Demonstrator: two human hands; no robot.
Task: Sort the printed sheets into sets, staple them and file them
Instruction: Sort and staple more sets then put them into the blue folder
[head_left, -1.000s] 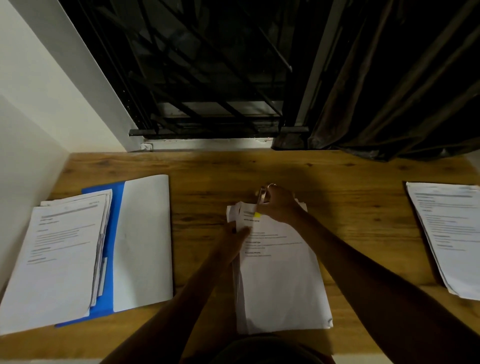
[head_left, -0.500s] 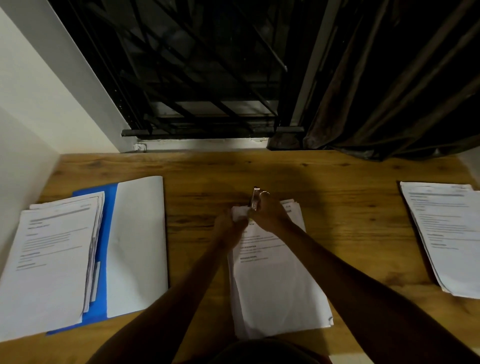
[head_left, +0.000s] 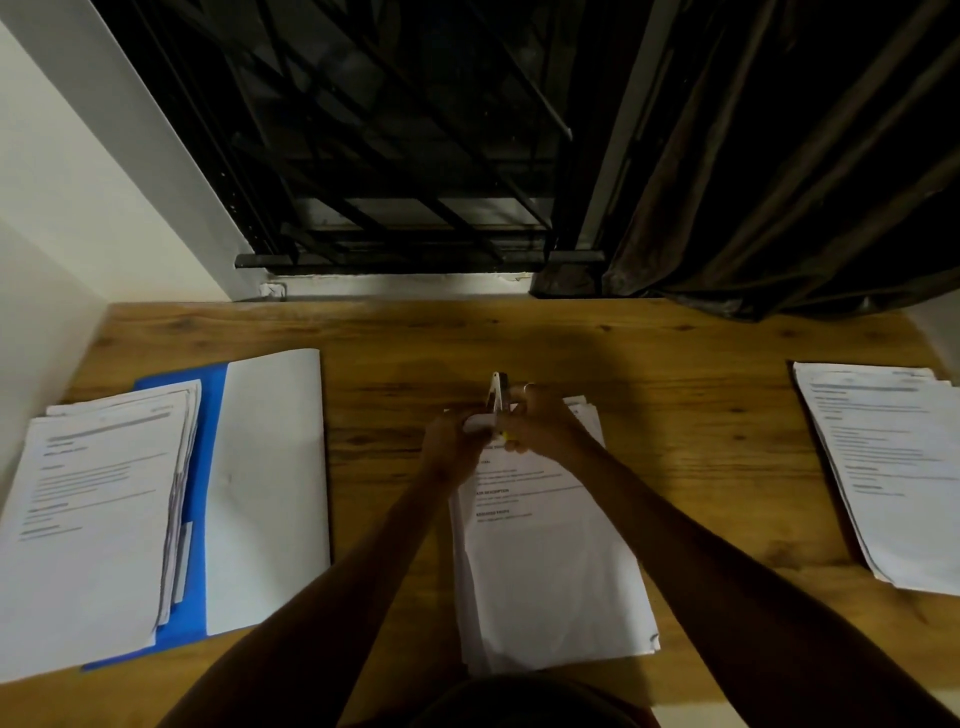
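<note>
Right hand (head_left: 545, 431) grips stapler (head_left: 497, 396) at the far corner of the sheet set (head_left: 545, 571); left hand (head_left: 457, 441) pinches that corner. Light is dim: stapler mouth apparently over the paper. Well left of hands: blue folder (head_left: 208, 457) bearing a stack (head_left: 88, 519). Well right: loose stack (head_left: 893, 478).

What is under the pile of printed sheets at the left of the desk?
An open blue folder: blue shows along the right and far edges of the pile, and its white cover lies open beside it. Whether anything else lies beneath the pile is hidden.
</note>
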